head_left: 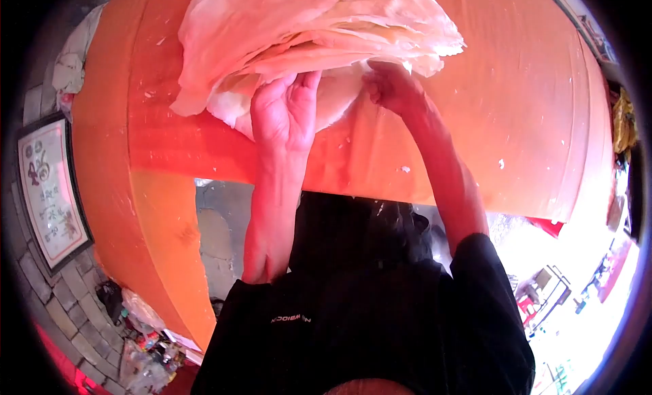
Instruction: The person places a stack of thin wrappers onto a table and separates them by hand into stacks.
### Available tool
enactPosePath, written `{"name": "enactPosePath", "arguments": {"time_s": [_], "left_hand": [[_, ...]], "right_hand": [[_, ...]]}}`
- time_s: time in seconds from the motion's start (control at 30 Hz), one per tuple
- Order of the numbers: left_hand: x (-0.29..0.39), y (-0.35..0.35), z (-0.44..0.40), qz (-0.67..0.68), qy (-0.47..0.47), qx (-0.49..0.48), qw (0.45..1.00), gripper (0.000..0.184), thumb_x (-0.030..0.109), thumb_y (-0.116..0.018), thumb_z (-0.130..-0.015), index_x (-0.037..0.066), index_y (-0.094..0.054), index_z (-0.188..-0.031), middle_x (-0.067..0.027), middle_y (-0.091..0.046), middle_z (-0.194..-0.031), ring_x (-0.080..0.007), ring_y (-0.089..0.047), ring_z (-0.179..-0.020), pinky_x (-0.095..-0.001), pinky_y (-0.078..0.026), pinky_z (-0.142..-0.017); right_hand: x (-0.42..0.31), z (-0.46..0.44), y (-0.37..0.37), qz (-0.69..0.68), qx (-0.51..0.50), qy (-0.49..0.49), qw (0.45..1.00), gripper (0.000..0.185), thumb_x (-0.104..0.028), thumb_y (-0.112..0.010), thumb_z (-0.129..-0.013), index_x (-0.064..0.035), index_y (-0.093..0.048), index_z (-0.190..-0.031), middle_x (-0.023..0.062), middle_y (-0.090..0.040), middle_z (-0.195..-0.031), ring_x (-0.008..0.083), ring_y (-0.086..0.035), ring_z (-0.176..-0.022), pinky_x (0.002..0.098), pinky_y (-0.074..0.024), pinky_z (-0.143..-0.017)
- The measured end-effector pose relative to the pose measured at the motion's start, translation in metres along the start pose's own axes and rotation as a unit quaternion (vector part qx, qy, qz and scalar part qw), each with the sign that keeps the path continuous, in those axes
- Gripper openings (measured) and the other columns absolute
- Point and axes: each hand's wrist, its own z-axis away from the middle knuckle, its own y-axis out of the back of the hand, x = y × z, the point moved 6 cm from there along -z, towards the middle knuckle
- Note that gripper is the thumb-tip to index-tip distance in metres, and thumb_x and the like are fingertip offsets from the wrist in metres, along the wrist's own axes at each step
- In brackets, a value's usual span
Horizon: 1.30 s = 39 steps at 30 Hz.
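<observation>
A thick pile of thin, pale, ragged-edged flatbread sheets [319, 21] rests on an orange cloth-covered table, its layers fanned along the near edge. My left hand [285, 113] is palm up at this edge, with its fingertips out of sight beneath the upper layers; it grips the sheets there. To its right, my right hand [392, 88] has its fingers curled and closed at the edge of the pile. Between the two hands, a lower sheet [339, 93] shows below the raised layers and hangs toward me.
Small pale crumbs dot the orange table cover [516, 123]. A framed sign with writing [53, 191] stands at the left on grey paving. Plastic bags [142, 361] lie at the lower left. Beyond the table's right side are a bright floor and a small rack [547, 293].
</observation>
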Motion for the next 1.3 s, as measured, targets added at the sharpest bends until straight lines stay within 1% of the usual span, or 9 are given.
{"name": "enactPosePath", "arguments": {"time_s": [0.13,0.23,0.33,0.47,0.7,0.93,1.03,1.1,1.3], "left_hand": [[0.002,0.004,0.001,-0.001,0.028,0.002,1.0,0.061,-0.013,-0.045,-0.081,0.004,-0.035,-0.138,-0.0152,-0.038,-0.141,-0.0321,-0.036,-0.132,-0.053,-0.031,-0.111],[0.006,0.004,0.002,0.001,0.045,0.012,0.999,0.061,-0.012,-0.044,-0.08,0.004,-0.035,-0.138,-0.0152,-0.038,-0.141,-0.0321,-0.035,-0.132,-0.0536,-0.029,-0.111],[0.007,0.004,0.001,0.011,0.06,0.001,0.998,0.061,-0.012,-0.044,-0.079,0.004,-0.036,-0.138,-0.0152,-0.039,-0.141,-0.0323,-0.036,-0.132,-0.054,-0.028,-0.112],[0.009,-0.005,-0.002,-0.024,0.063,0.016,0.998,0.06,-0.012,-0.044,-0.079,0.004,-0.038,-0.137,-0.0153,-0.04,-0.141,-0.0319,-0.037,-0.132,-0.0547,-0.029,-0.111],[0.011,-0.004,-0.008,-0.04,0.085,-0.006,0.996,0.054,-0.01,-0.048,-0.085,0.004,-0.039,-0.136,-0.015,-0.041,-0.14,-0.0318,-0.039,-0.13,-0.0555,-0.032,-0.109],[0.012,-0.006,-0.004,-0.035,0.086,0.01,0.996,0.055,-0.011,-0.048,-0.085,0.004,-0.038,-0.137,-0.0155,-0.04,-0.141,-0.0331,-0.039,-0.13,-0.0559,-0.033,-0.108],[0.013,-0.001,-0.005,-0.077,0.091,-0.001,0.993,0.055,-0.01,-0.048,-0.085,0.004,-0.038,-0.137,-0.0156,-0.04,-0.141,-0.033,-0.039,-0.13,-0.0553,-0.035,-0.108],[0.011,0.001,-0.003,-0.049,0.106,0.009,0.993,0.055,-0.01,-0.048,-0.085,0.004,-0.038,-0.137,-0.0155,-0.04,-0.141,-0.0327,-0.039,-0.13,-0.0547,-0.035,-0.107],[0.016,0.013,0.004,-0.101,0.105,0.011,0.989,0.053,-0.006,-0.049,-0.087,0.003,-0.037,-0.137,-0.0156,-0.041,-0.141,-0.0311,-0.041,-0.129,-0.0513,-0.038,-0.107]], "right_hand": [[0.0,-0.009,0.009,0.163,0.007,0.121,0.979,0.016,-0.025,-0.056,-0.088,-0.0084,-0.059,-0.089,0.0071,-0.064,-0.078,0.017,-0.055,-0.064,0.0311,-0.0436,-0.054],[-0.014,0.044,-0.027,0.357,0.114,0.295,0.879,0.02,-0.026,-0.057,-0.087,-0.0064,-0.062,-0.092,0.0075,-0.066,-0.089,0.0194,-0.061,-0.075,0.0306,-0.0487,-0.066],[0.001,0.056,-0.022,0.145,0.155,0.166,0.963,0.024,-0.022,-0.057,-0.088,-0.0053,-0.061,-0.104,0.0083,-0.064,-0.105,0.0239,-0.063,-0.094,0.034,-0.0515,-0.08],[0.012,0.048,-0.015,0.036,0.164,0.138,0.976,0.025,-0.02,-0.064,-0.084,-0.0052,-0.059,-0.104,0.0073,-0.063,-0.097,0.0221,-0.064,-0.087,0.0348,-0.0525,-0.075],[-0.007,0.032,-0.026,0.206,0.207,0.205,0.934,0.023,-0.021,-0.064,-0.085,-0.0058,-0.057,-0.1,0.0048,-0.059,-0.087,0.0163,-0.06,-0.072,0.0301,-0.0515,-0.065],[0.021,0.0,0.011,-0.002,0.093,0.069,0.993,0.016,-0.02,-0.056,-0.089,-0.0082,-0.057,-0.1,0.0042,-0.059,-0.084,0.0141,-0.058,-0.071,0.0287,-0.0494,-0.06],[0.004,-0.008,0.001,0.428,-0.005,0.44,0.79,0.01,-0.018,-0.052,-0.091,-0.0085,-0.055,-0.092,0.0041,-0.058,-0.081,0.0141,-0.056,-0.068,0.0269,-0.0452,-0.055],[0.01,-0.025,0.011,0.205,0.012,0.247,0.947,0.009,-0.014,-0.053,-0.09,-0.0071,-0.057,-0.094,0.0045,-0.06,-0.084,0.0141,-0.057,-0.072,0.0272,-0.0454,-0.054],[0.011,-0.029,-0.001,0.184,0.055,0.23,0.954,0.01,-0.015,-0.055,-0.089,-0.0059,-0.058,-0.094,0.005,-0.06,-0.082,0.0136,-0.057,-0.069,0.0271,-0.046,-0.054]]}}
